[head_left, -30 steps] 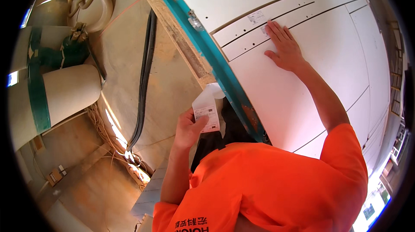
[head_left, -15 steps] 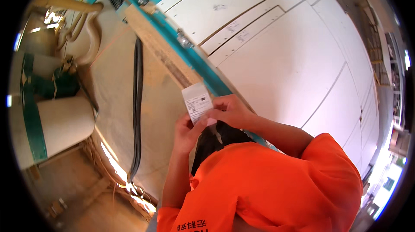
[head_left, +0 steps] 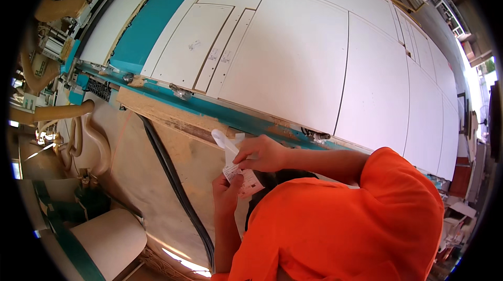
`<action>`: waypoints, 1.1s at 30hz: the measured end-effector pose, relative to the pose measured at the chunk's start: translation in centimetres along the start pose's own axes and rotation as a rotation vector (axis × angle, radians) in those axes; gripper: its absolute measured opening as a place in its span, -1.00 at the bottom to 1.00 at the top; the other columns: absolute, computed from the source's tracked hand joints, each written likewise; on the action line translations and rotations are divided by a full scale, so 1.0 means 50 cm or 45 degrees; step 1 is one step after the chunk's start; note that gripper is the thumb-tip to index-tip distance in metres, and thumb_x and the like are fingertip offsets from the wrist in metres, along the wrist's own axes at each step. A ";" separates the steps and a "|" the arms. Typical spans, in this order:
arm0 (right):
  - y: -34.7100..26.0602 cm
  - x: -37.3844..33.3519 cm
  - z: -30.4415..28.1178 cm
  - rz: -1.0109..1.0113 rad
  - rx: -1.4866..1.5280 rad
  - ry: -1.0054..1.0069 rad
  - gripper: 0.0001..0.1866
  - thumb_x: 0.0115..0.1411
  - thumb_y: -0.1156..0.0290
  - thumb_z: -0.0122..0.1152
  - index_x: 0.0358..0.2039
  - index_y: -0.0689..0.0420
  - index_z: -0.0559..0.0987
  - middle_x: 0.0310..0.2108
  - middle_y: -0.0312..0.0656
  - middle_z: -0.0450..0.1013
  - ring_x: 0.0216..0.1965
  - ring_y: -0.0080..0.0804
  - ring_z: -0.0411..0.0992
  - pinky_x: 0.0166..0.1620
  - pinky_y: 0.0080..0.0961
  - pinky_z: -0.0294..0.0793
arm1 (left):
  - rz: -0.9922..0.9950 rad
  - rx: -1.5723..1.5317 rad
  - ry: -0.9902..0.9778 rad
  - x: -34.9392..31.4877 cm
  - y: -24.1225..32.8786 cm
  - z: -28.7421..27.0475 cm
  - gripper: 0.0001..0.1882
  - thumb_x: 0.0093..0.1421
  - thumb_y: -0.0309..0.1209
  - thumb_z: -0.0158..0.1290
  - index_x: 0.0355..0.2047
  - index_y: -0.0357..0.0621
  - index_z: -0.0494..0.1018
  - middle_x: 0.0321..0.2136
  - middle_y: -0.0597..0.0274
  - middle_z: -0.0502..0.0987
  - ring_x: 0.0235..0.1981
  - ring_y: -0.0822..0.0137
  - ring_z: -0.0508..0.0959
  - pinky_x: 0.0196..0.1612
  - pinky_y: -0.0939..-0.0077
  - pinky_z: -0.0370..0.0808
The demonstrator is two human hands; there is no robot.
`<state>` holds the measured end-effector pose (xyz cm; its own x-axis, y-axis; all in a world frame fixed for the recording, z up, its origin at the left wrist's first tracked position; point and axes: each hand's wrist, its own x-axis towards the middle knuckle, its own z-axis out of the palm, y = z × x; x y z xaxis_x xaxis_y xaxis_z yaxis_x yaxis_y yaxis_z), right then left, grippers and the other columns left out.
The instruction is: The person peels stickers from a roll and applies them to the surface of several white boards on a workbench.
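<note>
At the far left stand beige dust hoses (head_left: pixel 84 129) and, nearer, a pale rolled drum (head_left: pixel 107 241). A black cable (head_left: pixel 175 186) runs over the dusty tan floor (head_left: pixel 131 176) from the teal machine edge (head_left: pixel 220 111) toward the near side.

The left hand (head_left: pixel 226 193) comes up from the near edge, its fingers closed on the lower part of a small white label sheet (head_left: pixel 242 176) with dark print too small to tell. The sheet sits just in front of the person's chest, near the teal edge and off the panels.

The right hand (head_left: pixel 262 153) is bent back across the body, thumb and fingers pinched together on the sheet's upper part, where a white strip (head_left: pixel 222 141) curls up and away to the left.

Beyond both hands, white cut panels (head_left: pixel 293 56) lie flat on the machine bed, split by thin dark seams, reaching far and to the right. The orange sleeve (head_left: pixel 403 197) fills the near right.
</note>
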<state>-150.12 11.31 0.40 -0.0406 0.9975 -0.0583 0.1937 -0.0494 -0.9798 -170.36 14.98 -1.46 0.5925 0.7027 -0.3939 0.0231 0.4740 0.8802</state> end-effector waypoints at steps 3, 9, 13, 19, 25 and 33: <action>0.012 -0.046 0.007 0.078 0.122 0.073 -0.84 -0.01 0.47 0.33 -0.36 0.18 0.63 -0.40 -0.15 0.52 -0.33 -0.34 0.49 -0.22 -0.50 0.45 | -0.026 0.037 -0.077 -0.022 -0.005 0.025 -0.81 0.20 -0.50 0.02 -0.21 -0.35 0.49 -0.36 0.32 0.53 -0.38 0.56 0.47 -0.33 0.62 0.42; 0.039 -0.088 -0.012 -0.009 0.219 0.147 -0.87 0.03 0.44 0.26 -0.39 0.19 0.60 -0.39 -0.17 0.54 -0.31 -0.48 0.49 -0.20 -0.53 0.43 | -0.097 0.216 -0.114 -0.029 0.000 0.059 -0.76 0.17 -0.52 -0.01 -0.16 -0.37 0.46 -0.34 0.29 0.53 -0.39 0.55 0.48 -0.32 0.62 0.44; 0.050 -0.073 -0.055 -0.271 0.091 0.288 -0.86 -0.02 0.47 0.35 -0.45 0.18 0.54 -0.29 -0.12 0.51 -0.23 -0.26 0.46 -0.17 -0.43 0.44 | -0.079 0.189 -0.140 0.000 0.029 0.104 -0.70 0.16 -0.55 -0.03 -0.09 -0.37 0.41 -0.25 0.25 0.51 -0.31 0.52 0.48 -0.24 0.60 0.45; 0.044 -0.067 -0.172 -0.774 -0.319 0.525 -0.81 -0.09 0.44 0.39 -0.50 0.12 0.51 -0.14 -0.10 0.45 -0.17 -0.17 0.42 -0.18 -0.37 0.45 | -0.053 0.217 -0.339 0.073 0.050 0.170 -0.64 0.16 -0.61 -0.06 0.00 -0.33 0.35 -0.13 0.21 0.49 -0.14 0.46 0.46 -0.10 0.55 0.42; 0.061 -0.072 -0.215 -0.788 -0.414 0.611 -0.80 -0.15 0.42 0.40 -0.54 0.08 0.50 -0.17 -0.20 0.47 -0.19 -0.20 0.42 -0.22 -0.39 0.45 | -0.030 0.254 -0.435 0.119 0.057 0.206 -0.62 0.16 -0.66 -0.07 0.02 -0.30 0.31 -0.11 0.25 0.47 -0.10 0.46 0.45 -0.06 0.52 0.43; 0.088 -0.068 -0.249 -0.730 -0.432 0.674 -0.81 -0.11 0.41 0.39 -0.54 0.08 0.50 -0.22 -0.22 0.49 -0.23 -0.23 0.43 -0.23 -0.39 0.44 | -0.038 0.232 -0.444 0.171 0.050 0.233 -0.62 0.17 -0.64 -0.06 0.03 -0.28 0.35 -0.10 0.22 0.49 -0.05 0.40 0.46 -0.03 0.51 0.40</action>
<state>-136.93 8.36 -1.32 0.2252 0.7603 0.6093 0.5700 0.4043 -0.7153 -155.83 15.99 0.47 0.8266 0.4527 -0.3344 0.1684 0.3679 0.9145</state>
